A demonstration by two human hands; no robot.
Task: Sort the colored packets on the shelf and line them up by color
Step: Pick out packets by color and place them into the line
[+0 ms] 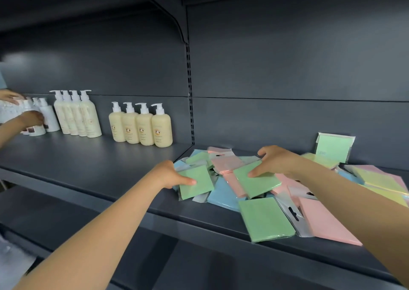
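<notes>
A loose heap of flat green, pink, blue and yellow packets lies on the dark grey shelf (124, 174). My left hand (171, 174) grips a green packet (197, 184) at the heap's left edge, thumb on top. My right hand (276, 161) pinches a second green packet (260, 182) in the middle of the heap, thumb on its top face. A third green packet (265, 220) lies near the shelf's front edge. One green packet (334, 148) stands upright against the back wall. Pink packets (327, 221) and yellow packets (380, 183) spread to the right.
Cream pump bottles (141, 126) and taller ones (77, 115) stand in rows on the left half of the shelf. At the far left another person's hands (31, 117) handle white bottles (47, 117). A slotted upright post (190, 90) divides the back wall.
</notes>
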